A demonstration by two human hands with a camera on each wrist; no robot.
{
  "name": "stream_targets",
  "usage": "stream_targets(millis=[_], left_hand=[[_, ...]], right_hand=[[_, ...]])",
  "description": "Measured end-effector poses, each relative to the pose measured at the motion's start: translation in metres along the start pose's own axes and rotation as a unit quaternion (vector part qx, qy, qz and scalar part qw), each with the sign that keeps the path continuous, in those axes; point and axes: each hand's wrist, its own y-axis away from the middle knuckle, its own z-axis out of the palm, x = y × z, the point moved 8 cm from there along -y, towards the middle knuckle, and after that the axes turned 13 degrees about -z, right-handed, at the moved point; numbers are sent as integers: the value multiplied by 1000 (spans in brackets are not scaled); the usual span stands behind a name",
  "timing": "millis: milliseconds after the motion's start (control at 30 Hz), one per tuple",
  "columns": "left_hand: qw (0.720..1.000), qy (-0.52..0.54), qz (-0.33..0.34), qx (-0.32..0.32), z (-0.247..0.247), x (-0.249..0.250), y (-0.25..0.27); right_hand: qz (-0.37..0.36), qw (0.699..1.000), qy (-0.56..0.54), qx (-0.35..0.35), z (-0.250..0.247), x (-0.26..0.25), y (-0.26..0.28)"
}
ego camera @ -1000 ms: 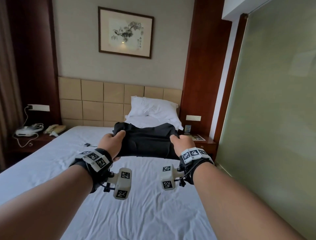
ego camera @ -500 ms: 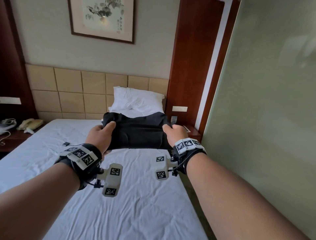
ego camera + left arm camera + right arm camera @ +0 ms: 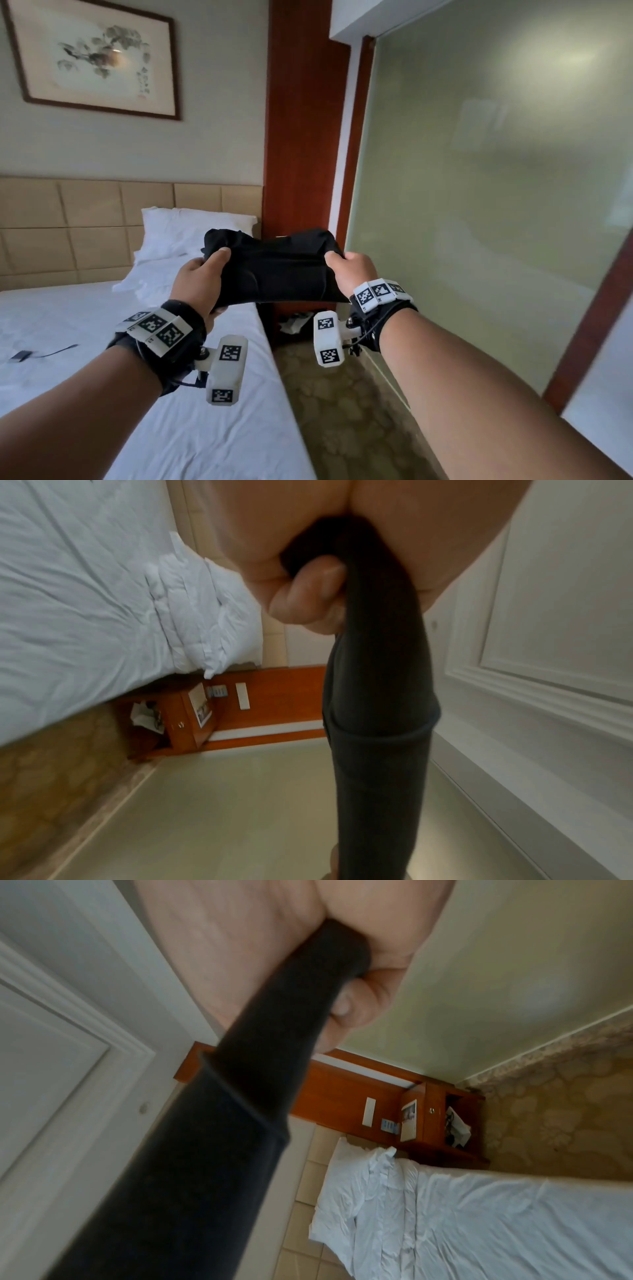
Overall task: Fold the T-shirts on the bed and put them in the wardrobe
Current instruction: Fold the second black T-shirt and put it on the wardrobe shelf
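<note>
Fingers curled round either end of folded black T-shirt (image 3: 274, 270), left hand (image 3: 200, 281) and right hand (image 3: 352, 270) holding it in the air past bed (image 3: 205, 428) edge. Left wrist: thumb clamped on cloth. Right wrist: same grasp. Carrying stage, seemingly; wardrobe unseen, next needing a steady turn.

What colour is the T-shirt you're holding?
Black. The T-shirt shows best in the head view.

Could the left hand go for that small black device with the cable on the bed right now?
Probably not: the left hand grips the folded black T-shirt together with the right hand. The device lies unobstructed on the sheet.
</note>
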Motion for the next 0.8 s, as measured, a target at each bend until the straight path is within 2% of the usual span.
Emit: stream_targets(millis=[367, 600, 800], left_hand=[[991, 22, -26, -131, 159, -5, 7], [972, 0, -44, -233, 267, -22, 36], [949, -20, -54, -310, 355, -49, 90]], right_hand=[[48, 989, 58, 124, -145, 44, -6], [89, 968, 113, 207, -251, 72, 26], [119, 943, 143, 274, -340, 101, 75]])
